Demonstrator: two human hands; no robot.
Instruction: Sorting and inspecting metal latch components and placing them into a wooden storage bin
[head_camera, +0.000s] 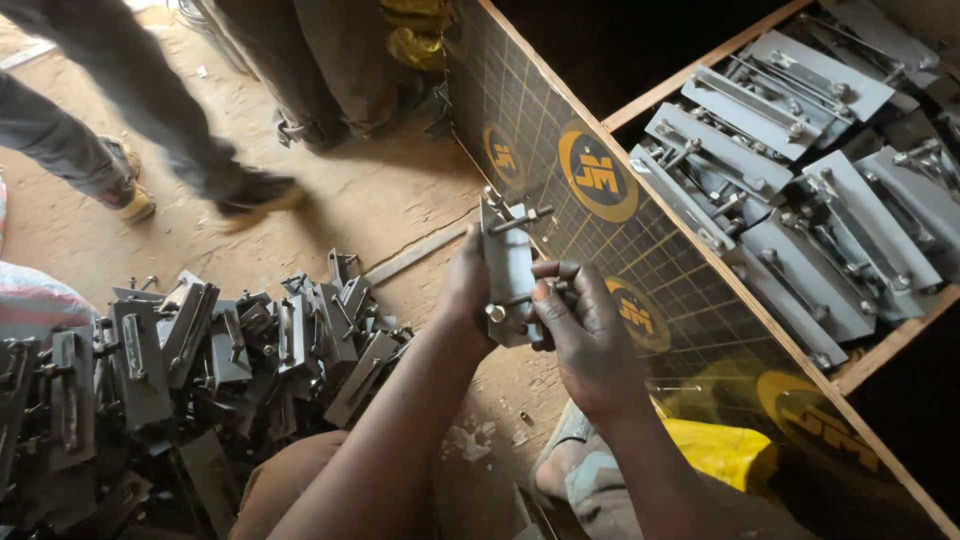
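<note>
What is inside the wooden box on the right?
The wooden box holds grey metal plates with bolts, laid overlapping in rows. Whatever lies under the top layer is covered, and the box's floor is hidden. Both hands hold a similar plate outside it.

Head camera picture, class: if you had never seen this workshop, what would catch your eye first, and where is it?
At the centre, the left hand and right hand grip a grey metal bolt latch upright between them. A dark heap of similar latches lies on the dirt floor at lower left. Grey finished latches lie stacked in a wooden crate at upper right.
</note>
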